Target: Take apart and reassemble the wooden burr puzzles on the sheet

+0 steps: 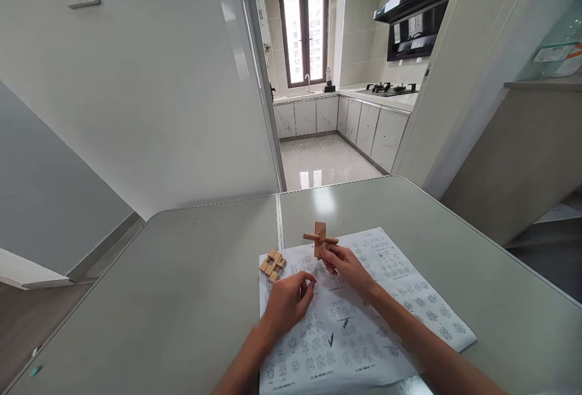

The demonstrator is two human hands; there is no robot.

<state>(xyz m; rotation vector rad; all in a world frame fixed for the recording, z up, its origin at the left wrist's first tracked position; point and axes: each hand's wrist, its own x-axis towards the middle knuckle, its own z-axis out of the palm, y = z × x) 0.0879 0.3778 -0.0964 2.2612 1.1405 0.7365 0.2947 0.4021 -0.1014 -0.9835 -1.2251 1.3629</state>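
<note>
My right hand [346, 268] pinches a wooden puzzle assembly [320, 238], made of a flat upright piece crossed by thin sticks, and holds it above the paper's far edge. Lower and to the left, my left hand [291, 299] is closed, its fingers curled in towards the thumb; whether anything is inside them is hidden. Just beyond the left hand, a cluster of small wooden blocks [273, 265] rests on the sheet's far left corner. Under both hands lies the printed sheet [364, 355], covered with small line drawings and a few dark check marks.
The pale green table [204, 298] has a white seam running away from me. A small teal object [35, 371] sits by its left edge. Beyond the table, a doorway opens on a kitchen with a stove [389, 88]. A clear plastic container [559, 49] stands on a ledge at right.
</note>
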